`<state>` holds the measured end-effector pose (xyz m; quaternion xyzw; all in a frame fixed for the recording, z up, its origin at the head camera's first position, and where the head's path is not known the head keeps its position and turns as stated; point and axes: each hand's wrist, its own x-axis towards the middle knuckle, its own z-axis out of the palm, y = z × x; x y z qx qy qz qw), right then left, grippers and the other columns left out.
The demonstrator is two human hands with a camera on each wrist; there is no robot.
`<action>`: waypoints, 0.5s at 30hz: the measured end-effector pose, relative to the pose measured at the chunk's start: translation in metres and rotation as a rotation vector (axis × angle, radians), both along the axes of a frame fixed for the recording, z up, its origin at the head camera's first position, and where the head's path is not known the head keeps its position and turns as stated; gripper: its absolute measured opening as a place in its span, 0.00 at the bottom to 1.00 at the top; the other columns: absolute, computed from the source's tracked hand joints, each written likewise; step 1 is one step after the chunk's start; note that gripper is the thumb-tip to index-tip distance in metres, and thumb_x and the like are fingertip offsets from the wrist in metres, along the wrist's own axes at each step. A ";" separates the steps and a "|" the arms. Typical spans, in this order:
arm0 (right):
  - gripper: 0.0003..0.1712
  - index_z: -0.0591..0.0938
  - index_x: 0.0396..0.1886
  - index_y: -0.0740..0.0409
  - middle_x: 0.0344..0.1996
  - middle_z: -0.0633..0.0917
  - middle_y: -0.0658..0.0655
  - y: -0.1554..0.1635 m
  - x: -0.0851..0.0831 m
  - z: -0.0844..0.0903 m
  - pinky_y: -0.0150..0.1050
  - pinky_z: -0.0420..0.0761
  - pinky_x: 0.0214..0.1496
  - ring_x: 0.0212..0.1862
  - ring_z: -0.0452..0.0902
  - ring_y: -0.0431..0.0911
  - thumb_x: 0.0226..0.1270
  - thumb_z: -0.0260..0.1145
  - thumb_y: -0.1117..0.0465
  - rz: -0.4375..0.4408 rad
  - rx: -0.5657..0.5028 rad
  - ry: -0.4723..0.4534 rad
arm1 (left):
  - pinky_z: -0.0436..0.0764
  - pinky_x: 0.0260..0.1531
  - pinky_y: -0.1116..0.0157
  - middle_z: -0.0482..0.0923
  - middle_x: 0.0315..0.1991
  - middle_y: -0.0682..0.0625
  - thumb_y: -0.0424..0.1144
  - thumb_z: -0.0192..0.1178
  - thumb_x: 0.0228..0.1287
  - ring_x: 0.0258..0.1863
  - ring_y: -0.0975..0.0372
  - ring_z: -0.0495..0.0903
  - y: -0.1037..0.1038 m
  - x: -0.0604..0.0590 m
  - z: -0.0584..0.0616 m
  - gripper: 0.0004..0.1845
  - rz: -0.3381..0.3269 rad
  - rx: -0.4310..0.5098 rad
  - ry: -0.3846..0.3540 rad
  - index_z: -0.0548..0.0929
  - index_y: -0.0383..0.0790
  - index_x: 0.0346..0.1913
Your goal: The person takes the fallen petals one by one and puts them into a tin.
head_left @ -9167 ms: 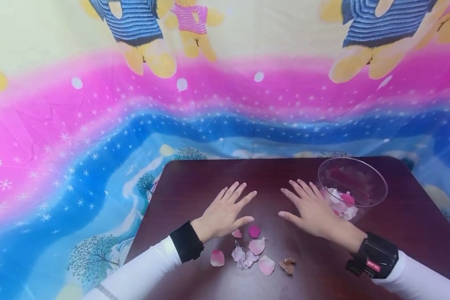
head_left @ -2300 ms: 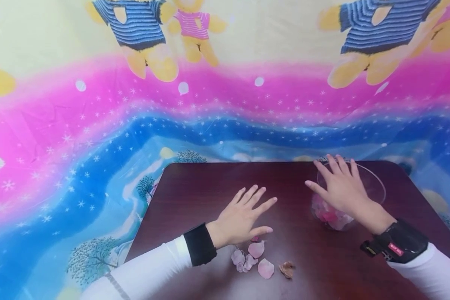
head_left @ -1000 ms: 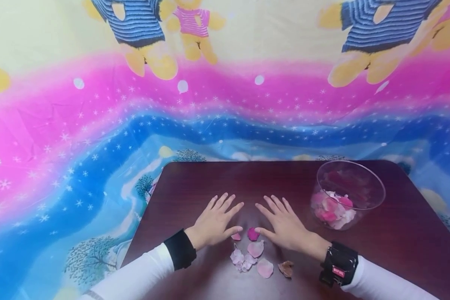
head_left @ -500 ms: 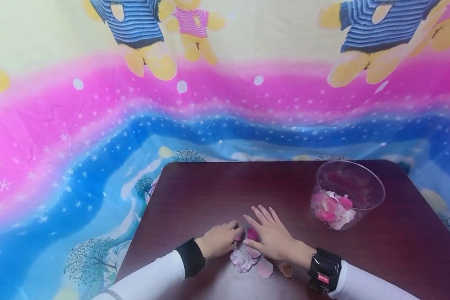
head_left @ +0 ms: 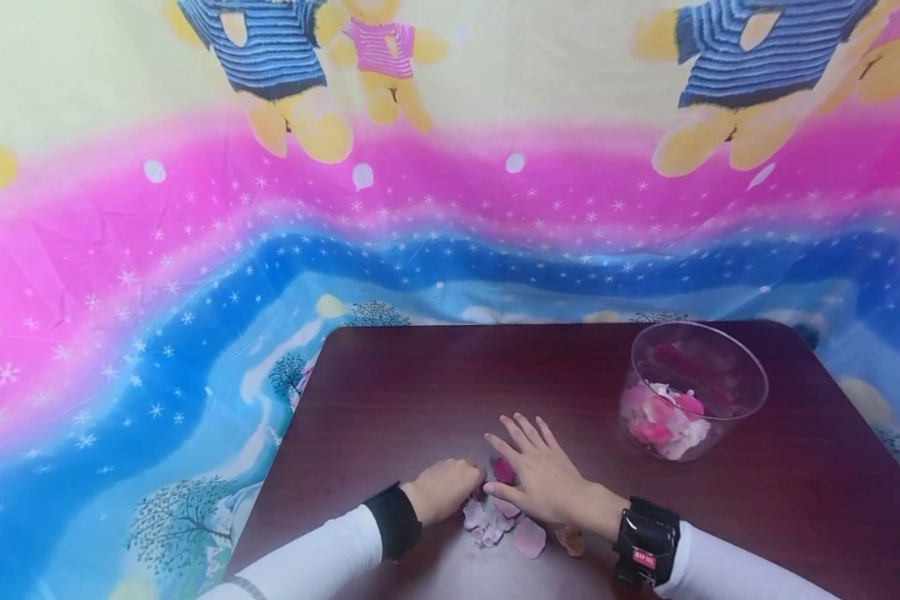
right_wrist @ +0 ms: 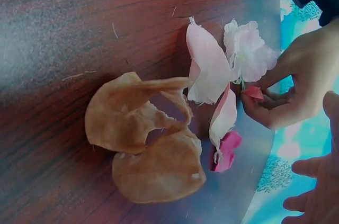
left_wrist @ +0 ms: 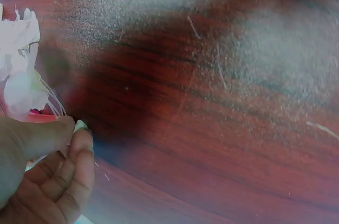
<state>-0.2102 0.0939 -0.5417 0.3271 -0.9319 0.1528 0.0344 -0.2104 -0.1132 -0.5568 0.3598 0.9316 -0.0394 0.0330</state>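
Your left hand (head_left: 444, 490) is curled at the near edge of the dark wood table (head_left: 390, 392), thumb and forefinger pinching a small red petal (right_wrist: 254, 92) at the left side of the loose petal pile (head_left: 495, 521). Your right hand (head_left: 543, 479) lies flat and relaxed just to its right, fingers straight and spread, holding nothing, its thumb beside a deep pink petal (head_left: 503, 469). The pile lies between and just below the two hands, nearer your body, and a dried brown petal (right_wrist: 145, 139) sits by your right wrist. The clear plastic cup (head_left: 693, 387), part filled with pink and white petals, stands well apart to the right and farther back, so the right hand is the nearer one to it. A bright bear-print cloth (head_left: 195, 250) drapes behind the table.
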 end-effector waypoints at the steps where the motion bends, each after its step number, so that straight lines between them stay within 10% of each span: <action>1: 0.42 0.72 0.74 0.50 0.76 0.66 0.65 0.000 0.000 0.000 0.67 0.55 0.77 0.79 0.57 0.64 0.69 0.57 0.30 0.001 -0.001 0.003 | 0.84 0.32 0.70 0.83 0.33 0.57 0.33 0.68 0.60 0.33 0.66 0.85 0.000 0.000 0.000 0.06 0.004 0.005 -0.004 0.85 0.49 0.36; 15: 0.41 0.74 0.72 0.51 0.75 0.68 0.65 0.000 0.002 0.000 0.67 0.56 0.77 0.78 0.58 0.63 0.69 0.57 0.30 0.012 0.008 0.034 | 0.83 0.32 0.70 0.84 0.31 0.58 0.30 0.68 0.58 0.33 0.67 0.85 -0.002 0.003 -0.002 0.09 0.028 0.065 -0.019 0.85 0.49 0.35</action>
